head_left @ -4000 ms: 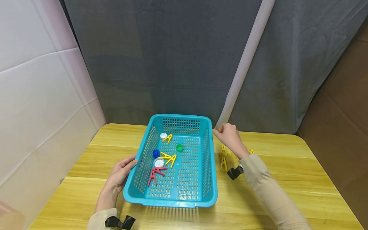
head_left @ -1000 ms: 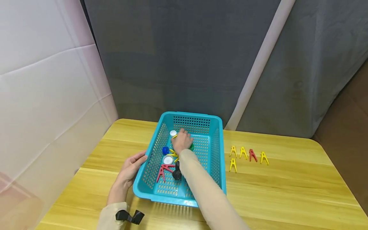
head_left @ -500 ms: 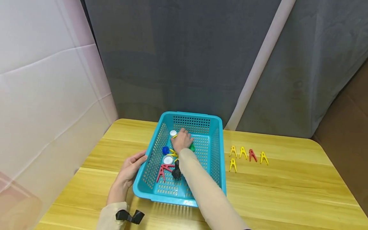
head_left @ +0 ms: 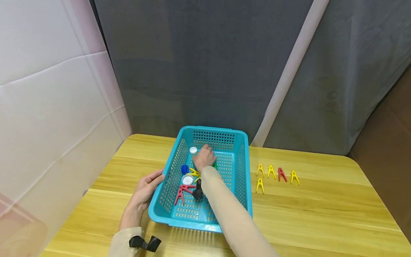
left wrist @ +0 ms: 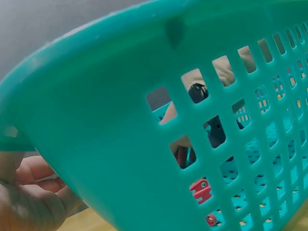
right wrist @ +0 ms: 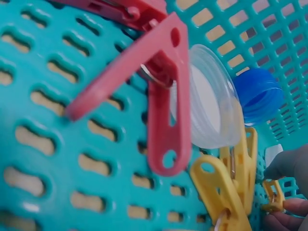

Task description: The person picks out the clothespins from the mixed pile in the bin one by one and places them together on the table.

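One yellow clip [right wrist: 274,207], pinched between thumb and fingers of the right hand [head_left: 204,158], low toward the far end of the blue basket [head_left: 192,225]: a fingertip hold that looks right for so slim a piece! Over on the near left side, the left hand [head_left: 145,187] grips the rim, thumb and fingers closed around it, probably steadying the basket. Just nearer than the pinch come two loose clips [right wrist: 248,163], a blue cap [head_left: 184,169] and a clear-rimmed cap [right wrist: 207,96], then the red clips [head_left: 179,197], all scattered as if simply dropped in. Out right, on the table [head_left: 321,221], five spread clips [head_left: 260,166], four yellow, one red, stand well apart, spacing that looks deliberate.
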Demonstrator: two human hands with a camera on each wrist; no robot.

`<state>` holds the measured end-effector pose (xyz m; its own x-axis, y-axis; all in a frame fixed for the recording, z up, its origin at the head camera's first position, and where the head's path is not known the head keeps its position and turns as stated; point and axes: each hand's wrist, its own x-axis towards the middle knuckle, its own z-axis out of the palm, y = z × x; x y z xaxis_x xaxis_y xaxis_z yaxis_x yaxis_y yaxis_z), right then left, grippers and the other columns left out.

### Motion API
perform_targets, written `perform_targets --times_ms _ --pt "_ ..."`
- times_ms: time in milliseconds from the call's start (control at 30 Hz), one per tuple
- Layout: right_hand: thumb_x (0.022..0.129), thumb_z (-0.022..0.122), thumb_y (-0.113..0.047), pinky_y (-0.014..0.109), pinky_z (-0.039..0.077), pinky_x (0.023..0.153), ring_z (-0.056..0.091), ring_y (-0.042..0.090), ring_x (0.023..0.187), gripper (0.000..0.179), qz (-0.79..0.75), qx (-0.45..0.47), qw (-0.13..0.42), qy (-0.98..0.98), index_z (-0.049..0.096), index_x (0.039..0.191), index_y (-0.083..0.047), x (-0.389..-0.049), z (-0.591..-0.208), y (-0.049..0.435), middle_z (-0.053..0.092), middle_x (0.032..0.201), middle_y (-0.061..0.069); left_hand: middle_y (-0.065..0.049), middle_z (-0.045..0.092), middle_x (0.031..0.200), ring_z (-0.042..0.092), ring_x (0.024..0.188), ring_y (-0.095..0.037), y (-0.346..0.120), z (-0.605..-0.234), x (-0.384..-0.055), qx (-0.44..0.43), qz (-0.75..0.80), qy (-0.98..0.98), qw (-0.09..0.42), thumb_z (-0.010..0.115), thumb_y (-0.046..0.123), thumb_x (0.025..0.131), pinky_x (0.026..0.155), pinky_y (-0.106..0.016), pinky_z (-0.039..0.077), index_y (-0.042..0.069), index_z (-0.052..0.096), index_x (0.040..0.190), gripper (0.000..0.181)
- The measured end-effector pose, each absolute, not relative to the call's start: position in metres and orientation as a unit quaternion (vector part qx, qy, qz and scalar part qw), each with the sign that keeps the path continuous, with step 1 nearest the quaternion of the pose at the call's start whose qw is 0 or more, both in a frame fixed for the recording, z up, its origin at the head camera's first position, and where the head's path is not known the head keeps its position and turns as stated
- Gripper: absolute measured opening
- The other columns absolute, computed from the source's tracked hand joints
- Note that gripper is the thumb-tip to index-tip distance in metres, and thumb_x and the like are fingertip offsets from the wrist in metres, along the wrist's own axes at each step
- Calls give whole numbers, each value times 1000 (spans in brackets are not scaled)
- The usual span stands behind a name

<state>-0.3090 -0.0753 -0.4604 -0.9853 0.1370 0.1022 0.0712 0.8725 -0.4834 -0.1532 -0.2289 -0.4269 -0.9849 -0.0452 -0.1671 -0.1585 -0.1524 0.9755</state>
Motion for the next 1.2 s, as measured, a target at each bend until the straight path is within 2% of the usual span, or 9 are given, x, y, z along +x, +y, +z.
perform_targets --times_ms 333,500,633,767,967,1033,1100,1133,1200 --pt "74 75 -10 42 54 74 58 36 93 41 292 -5 63 -954 58 108 6 -307 -454 -54 59 101 23 -4 66 100 66 83 -13 -228 -429 -155 -83 751 654 40 53 9 94 72 -29 56 -11 37 137 51" --pt "74 70 -4 40 52 66 59 32 83 10 282 34 58 -957 61 78 0 -307 -446 -44 60 87 17 -2 66 97 65 81 -12 -229 -429 -155 -77 753 652 42 53 10 94 71 -28 56 -13 34 138 53" --pt "75 69 -1 31 43 53 48 20 62 33 284 66 58 -955 44 54 -9 -306 -435 -37 49 64 6 1 66 94 65 81 -11 -230 -429 -154 -76 756 649 43 52 9 94 71 -28 56 -13 32 139 54" --pt "74 66 4 24 23 44 23 13 52 48 305 98 59 -945 28 51 -14 -306 -424 -32 24 54 -3 0 66 95 66 81 -12 -230 -429 -155 -78 755 649 44 53 9 94 71 -29 56 -13 33 139 53" --pt "71 60 9 21 13 44 12 11 50 50 348 123 53 -928 21 53 -15 -306 -406 -24 12 58 -4 -3 66 99 66 82 -13 -229 -428 -156 -85 750 655 42 53 10 94 72 -30 56 -12 34 138 52" --pt "73 63 7 19 29 43 29 11 49 34 359 117 48 -925 40 53 -8 -306 -401 -19 33 56 -2 -3 66 99 66 83 -13 -228 -427 -156 -86 749 656 43 53 10 94 72 -30 56 -12 34 138 53" --pt "76 64 4 24 47 55 52 15 63 7 368 111 42 -922 62 71 1 -305 -396 -14 57 72 6 -3 66 99 66 82 -12 -228 -427 -157 -87 749 655 44 53 10 94 72 -29 56 -12 34 138 53" --pt "78 65 2 28 52 65 59 20 77 9 368 109 39 -922 67 86 4 -304 -394 -11 63 87 12 -3 66 99 66 82 -12 -228 -428 -157 -85 749 655 44 53 10 94 72 -29 56 -12 34 138 53" --pt "81 67 -3 38 51 85 56 29 105 36 366 108 37 -924 62 115 7 -303 -391 -5 59 116 18 -2 66 98 65 82 -12 -229 -428 -158 -82 751 654 45 53 10 94 72 -29 56 -12 33 139 54"
